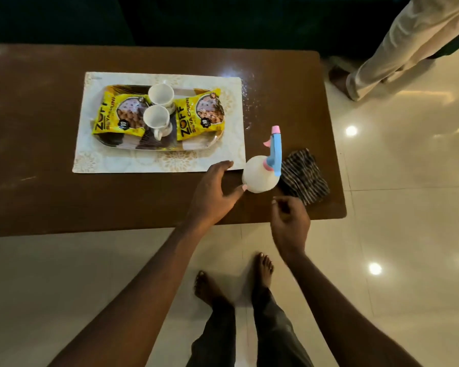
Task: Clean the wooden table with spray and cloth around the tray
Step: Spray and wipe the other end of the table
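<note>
So the spray bottle [257, 177] is parked upright on the wooden counter [37, 128], near the front right corner and just off the corner of the placemat [159, 162]. White round body, blue and pink trigger head on top.

The left hand [215, 192] is reached in beside it with its fingers [227, 165] spread and relaxed. Only the thumb tip is touching the white body, so nothing is actually gripped.

The right hand [289, 221] is held over the front edge of the counter. It's a bit blurred, its fingers are loosely curled and nothing is held in them.

A dark striped cloth [302, 178] is left bunched up on the counter, right against the far side of the bottle.

The tray [196, 147] is sat on the placemat, loaded with two yellow packets [117, 112] and two white cups [161, 94].

Some wet droplets [249, 83] can be seen on the wood just right of the placemat.

Bare feet [210, 290] are seen on the shiny tiled floor [408, 181], plus somebody's trouser leg [398, 46] at the top right.
</note>
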